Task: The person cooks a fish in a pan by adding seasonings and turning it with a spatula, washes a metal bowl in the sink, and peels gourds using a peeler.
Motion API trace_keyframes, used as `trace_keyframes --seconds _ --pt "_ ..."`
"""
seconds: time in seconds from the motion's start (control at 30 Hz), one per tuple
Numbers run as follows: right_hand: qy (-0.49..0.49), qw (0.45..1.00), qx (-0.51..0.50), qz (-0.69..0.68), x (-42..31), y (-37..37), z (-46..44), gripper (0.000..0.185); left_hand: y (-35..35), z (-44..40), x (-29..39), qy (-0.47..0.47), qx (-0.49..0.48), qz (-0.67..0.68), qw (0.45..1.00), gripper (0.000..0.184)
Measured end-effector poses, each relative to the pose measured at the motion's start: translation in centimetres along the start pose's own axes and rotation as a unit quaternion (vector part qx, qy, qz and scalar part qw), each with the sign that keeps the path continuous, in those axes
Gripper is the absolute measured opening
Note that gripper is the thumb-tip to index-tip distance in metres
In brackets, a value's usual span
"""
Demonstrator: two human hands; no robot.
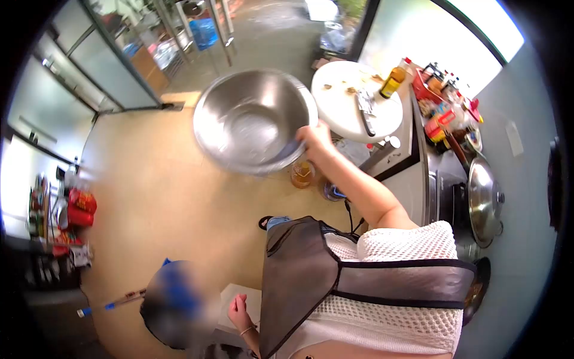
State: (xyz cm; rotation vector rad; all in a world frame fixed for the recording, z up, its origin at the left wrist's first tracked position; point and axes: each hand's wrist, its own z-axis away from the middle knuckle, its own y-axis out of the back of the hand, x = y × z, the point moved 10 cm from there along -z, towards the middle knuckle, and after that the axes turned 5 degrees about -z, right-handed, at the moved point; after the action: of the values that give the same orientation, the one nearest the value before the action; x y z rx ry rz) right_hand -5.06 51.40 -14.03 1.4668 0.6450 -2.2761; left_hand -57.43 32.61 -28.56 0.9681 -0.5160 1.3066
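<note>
My right hand (315, 140) grips the rim of a large stainless steel basin (230, 102) at its lower right side, with the arm stretched out. The basin is tilted so that its shiny inside shows, and it hangs over the floor. A bluish patch lies on its inner wall beside my fingers; I cannot tell whether it is a reflection. Lower down, my left hand (238, 310) hangs near a pale box-like surface (242, 293), fingers curled in and nothing visible in them. A round white board (335, 113) beside the basin carries a cleaver (365, 113) and food scraps.
An amber bottle (393, 81) stands at the board's edge. Along the right counter are seasoning bottles (439, 122) and a lidded pan (483, 194). A jar of orange-brown liquid (302, 174) sits on the floor below the basin. A blurred dark and blue shape (170, 305) is at lower left.
</note>
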Motion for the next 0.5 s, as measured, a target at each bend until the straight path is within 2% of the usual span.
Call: trace_keyframes --seconds 0.03,0.1,0.17,0.23,0.27,0.3,0.33,0.37,0.47,0.5 --pt "-0.002 0.997 0.066 -0.031 -1.7 3.1 -0.9 0.032 -0.4 -1.5 1.4 -0.008 -0.013 -0.008 1.000 0.024" --pt "0.070 0.983 0.147 -0.085 -0.8 10.2 -7.2 0.030 -2.6 -3.9 5.7 -0.069 -0.065 0.036 0.995 0.026" --pt "0.062 0.963 0.216 -0.150 -0.5 15.0 -8.9 0.025 -4.4 -6.5 8.2 -0.077 -0.082 0.023 0.993 0.027" --pt "0.060 0.933 0.321 -0.150 -0.1 18.4 -9.6 0.022 -6.2 -8.8 10.4 -0.092 -0.101 0.023 0.990 0.025" --pt "0.057 0.926 0.336 -0.161 2.0 20.7 -11.9 0.023 -7.0 -10.2 10.6 -0.094 -0.113 0.032 0.989 0.024" --pt "0.054 0.921 0.347 -0.167 3.5 22.8 -14.5 0.023 -7.5 -11.6 10.7 -0.089 -0.108 0.038 0.989 0.024" --pt "0.043 0.941 0.298 -0.154 3.7 22.7 -15.3 0.021 -8.4 -12.8 10.9 -0.089 -0.124 0.023 0.988 0.024" --pt "0.048 0.937 0.292 -0.183 4.9 23.6 -16.5 0.032 -8.9 -13.6 10.9 -0.084 -0.130 0.016 0.988 0.024" --pt "0.033 0.967 0.104 -0.232 5.6 20.5 -18.0 0.026 -9.0 -14.8 9.8 -0.074 -0.138 -0.035 0.987 0.020" --pt "-0.025 0.965 0.198 -0.168 6.2 21.0 -16.3 0.039 -8.7 -15.0 8.8 -0.082 -0.122 -0.031 0.989 0.022"
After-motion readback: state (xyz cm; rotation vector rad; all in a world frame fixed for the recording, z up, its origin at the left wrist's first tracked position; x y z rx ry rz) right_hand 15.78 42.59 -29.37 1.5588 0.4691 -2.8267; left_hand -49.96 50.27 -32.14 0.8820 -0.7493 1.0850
